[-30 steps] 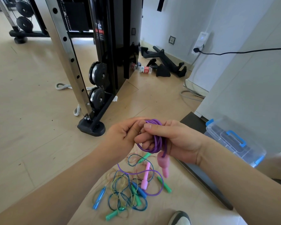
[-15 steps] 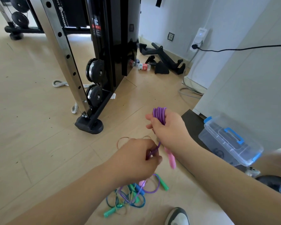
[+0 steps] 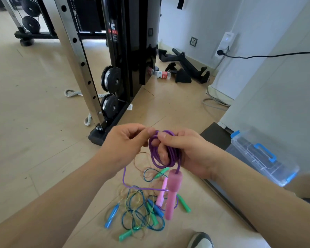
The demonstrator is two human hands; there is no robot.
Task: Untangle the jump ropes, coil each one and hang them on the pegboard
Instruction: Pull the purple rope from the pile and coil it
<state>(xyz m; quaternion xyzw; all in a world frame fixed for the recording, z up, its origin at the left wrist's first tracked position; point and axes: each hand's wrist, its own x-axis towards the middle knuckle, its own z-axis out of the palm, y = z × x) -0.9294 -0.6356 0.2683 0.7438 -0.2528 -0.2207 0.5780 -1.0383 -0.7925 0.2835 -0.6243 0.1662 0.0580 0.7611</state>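
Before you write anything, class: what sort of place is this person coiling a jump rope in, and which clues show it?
Probably a home gym: a cable weight machine with pulleys stands close by, black cable handles lie by the wall, and tangled jump ropes lie at the person's feet.

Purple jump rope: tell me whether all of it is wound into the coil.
No, a loose strand of the purple jump rope hangs below the left hand down to the floor.

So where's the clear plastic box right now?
The clear box sits at the head view's right edge, just right of the right hand holding the purple rope.
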